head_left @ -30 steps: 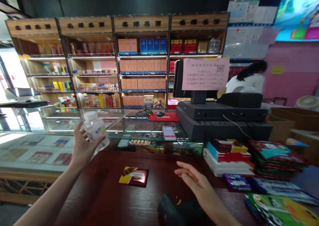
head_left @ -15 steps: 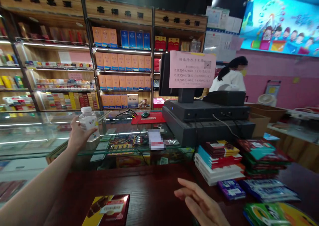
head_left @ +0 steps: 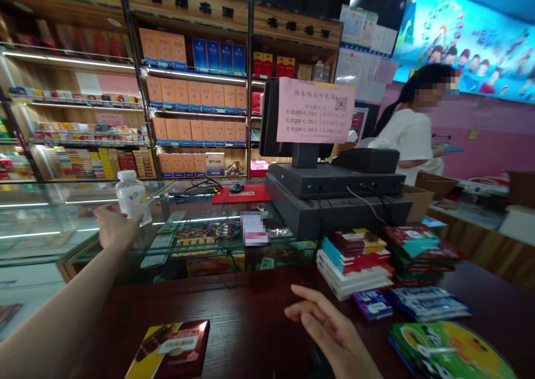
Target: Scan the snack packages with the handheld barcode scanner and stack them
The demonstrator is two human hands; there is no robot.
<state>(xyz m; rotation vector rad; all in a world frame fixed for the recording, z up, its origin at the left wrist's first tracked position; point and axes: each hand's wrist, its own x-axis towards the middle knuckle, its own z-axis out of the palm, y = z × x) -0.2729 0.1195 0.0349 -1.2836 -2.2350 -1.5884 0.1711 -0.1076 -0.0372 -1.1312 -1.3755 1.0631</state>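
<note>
A clear plastic bottle (head_left: 132,196) with a white cap stands upright on the glass counter at the left. Right beside it is my left hand (head_left: 116,227), its fingers spread apart to the left of the bottle and its thumb near the bottle's lower part; whether the thumb touches cannot be made out. Over the dark red wooden table, my right hand (head_left: 328,326) hovers with loosely stretched fingers and nothing in it. To its left lies a chocolate packet (head_left: 173,345) in yellow and dark red.
Right of my right hand are stacked boxes (head_left: 353,265), purple packets (head_left: 371,304) and green packages (head_left: 443,348). A cash register (head_left: 334,181) with a pink notice stands behind. Shelves (head_left: 192,75) of boxed goods line the wall. Another person (head_left: 412,128) stands at the right.
My left hand has loosened its fingers from around the bottle, which stands on the glass. The other person has moved to the right. My view has shifted slightly.
</note>
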